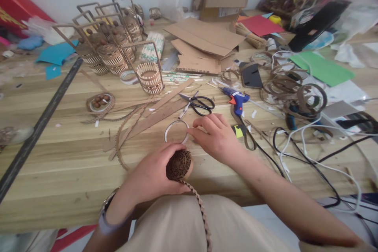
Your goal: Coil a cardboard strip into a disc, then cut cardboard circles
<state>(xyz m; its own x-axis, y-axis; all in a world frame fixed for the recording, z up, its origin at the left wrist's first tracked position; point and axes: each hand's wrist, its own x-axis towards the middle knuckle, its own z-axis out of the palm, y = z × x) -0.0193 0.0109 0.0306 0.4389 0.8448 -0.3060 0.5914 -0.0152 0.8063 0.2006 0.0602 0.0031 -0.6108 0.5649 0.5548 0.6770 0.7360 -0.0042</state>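
Observation:
My left hand (pixel 153 171) is wrapped round a tightly wound coil of corrugated cardboard strip (pixel 178 164) near the table's front edge. The strip's loose tail (pixel 203 212) hangs from the coil across my lap. Just above the coil is a thin white ring (pixel 165 133), which looks like a nearly used-up tape roll. My right hand (pixel 217 138) has thumb and forefinger pinched together at the ring's right rim. Beyond both hands lie black-handled scissors (pixel 202 105) with their blades apart, and a blue glue gun (pixel 236 98).
Several small handled baskets (pixel 112 53) stand at the back left, near a bowl of brown balls (pixel 100 101). Flat cardboard sheets (pixel 203 39) lie at the back. Coiled strips (pixel 295 86) and tangled cables (pixel 307 153) fill the right side. Loose cardboard strips (pixel 159 116) lie left of the scissors.

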